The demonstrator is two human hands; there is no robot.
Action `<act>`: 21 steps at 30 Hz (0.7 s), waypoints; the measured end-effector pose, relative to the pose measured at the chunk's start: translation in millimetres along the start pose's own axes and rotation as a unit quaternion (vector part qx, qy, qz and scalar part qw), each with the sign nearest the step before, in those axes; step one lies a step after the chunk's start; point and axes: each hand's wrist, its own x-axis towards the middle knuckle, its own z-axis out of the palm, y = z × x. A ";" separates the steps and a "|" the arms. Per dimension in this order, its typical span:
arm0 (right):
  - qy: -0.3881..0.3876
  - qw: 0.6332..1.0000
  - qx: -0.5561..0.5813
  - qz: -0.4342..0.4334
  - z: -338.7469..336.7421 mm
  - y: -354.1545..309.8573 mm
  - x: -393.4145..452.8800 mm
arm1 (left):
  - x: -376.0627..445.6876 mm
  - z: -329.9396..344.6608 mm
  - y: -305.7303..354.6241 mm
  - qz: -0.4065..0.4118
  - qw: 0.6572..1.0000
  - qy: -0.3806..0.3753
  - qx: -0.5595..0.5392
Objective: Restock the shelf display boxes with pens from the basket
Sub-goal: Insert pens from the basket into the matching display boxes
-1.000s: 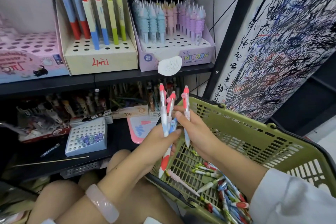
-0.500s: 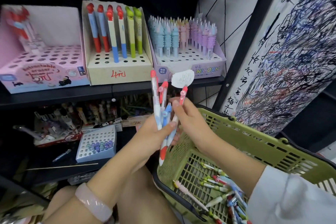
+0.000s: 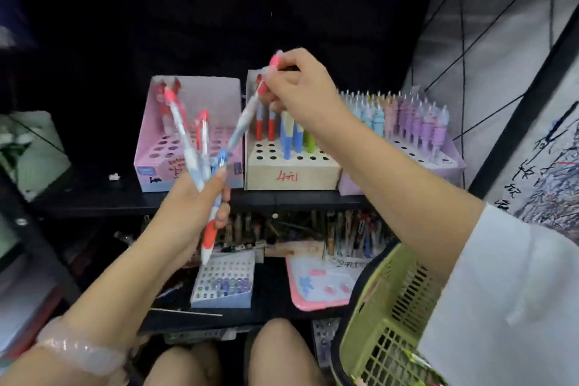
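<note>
The right hand (image 3: 300, 94) has risen from the basket (image 3: 382, 320), pinching one pen (image 3: 241, 125) by its red cap before the shelf's middle box (image 3: 291, 172). The left hand (image 3: 191, 207) grips the remaining pens (image 3: 194, 160).

Dim, soft and motion-blurred.
Black upper half and shelf recesses; brighter at right; smeared pens (image 3: 200, 150), blurred hands, wide-angle bending toward edges.
</note>
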 end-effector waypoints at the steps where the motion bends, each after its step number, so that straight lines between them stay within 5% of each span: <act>1: 0.005 1.000 -0.022 -0.017 13.0 -4.9 14.9 | 2.8 -11.8 3.5 0.010 1.000 0.011 -0.003; 8: -0.013 0.982 -0.185 -0.040 92.9 4.5 77.1 | 11.2 -75.6 17.2 0.042 0.997 0.064 -0.002; 16: -0.062 0.972 -0.222 -0.047 127.6 23.0 86.4 | 15.3 -104.9 16.2 0.013 0.996 0.093 -0.010; 21: -0.159 0.930 -0.331 -0.026 142.4 34.5 80.3 | 18.8 -104.0 16.2 0.003 0.994 0.095 -0.046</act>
